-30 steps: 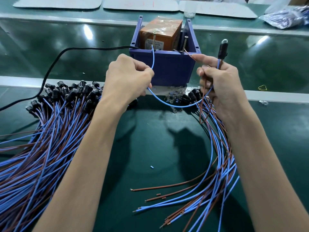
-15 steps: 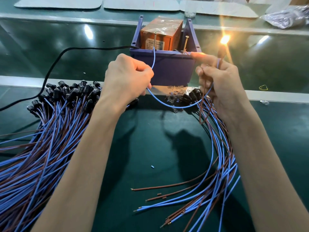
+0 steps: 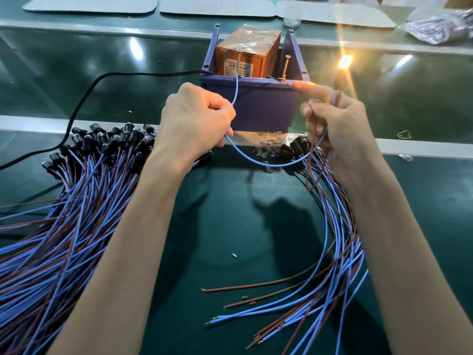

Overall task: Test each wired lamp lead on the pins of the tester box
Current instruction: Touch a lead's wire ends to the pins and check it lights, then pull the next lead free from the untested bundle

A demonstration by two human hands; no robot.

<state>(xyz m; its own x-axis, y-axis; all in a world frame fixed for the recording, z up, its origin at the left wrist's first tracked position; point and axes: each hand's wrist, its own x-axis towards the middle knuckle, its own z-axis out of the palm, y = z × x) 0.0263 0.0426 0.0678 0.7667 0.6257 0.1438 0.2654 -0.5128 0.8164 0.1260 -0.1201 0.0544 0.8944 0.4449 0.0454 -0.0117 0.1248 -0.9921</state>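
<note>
Your left hand pinched the thin blue wire onto the purple plastic tester box's left pin. Your right hand gripped the lead, forefinger pressing the brown wire to the right pin. The small lamp glowed right of the box, so this one passed. The big blue-brown lead pile left of the box was likely untested.

- Centre back of the desk: tester box, with a block inside it.
- Just behind the box's front wall, upright: left pin and right pin.
- Leftward from the box across the desk: a cable.
- In front of the box: left hand and right hand, the held lead slung between them, one end up at the left pin.
- Above the right hand, right of the box: the lead's lamp.
- Left of the arms: a large pile of leads; to the right, a smaller bundle.
- On the desk just before the box: loose small parts.
- Along the far edge: sheets; far right corner: a bag.
</note>
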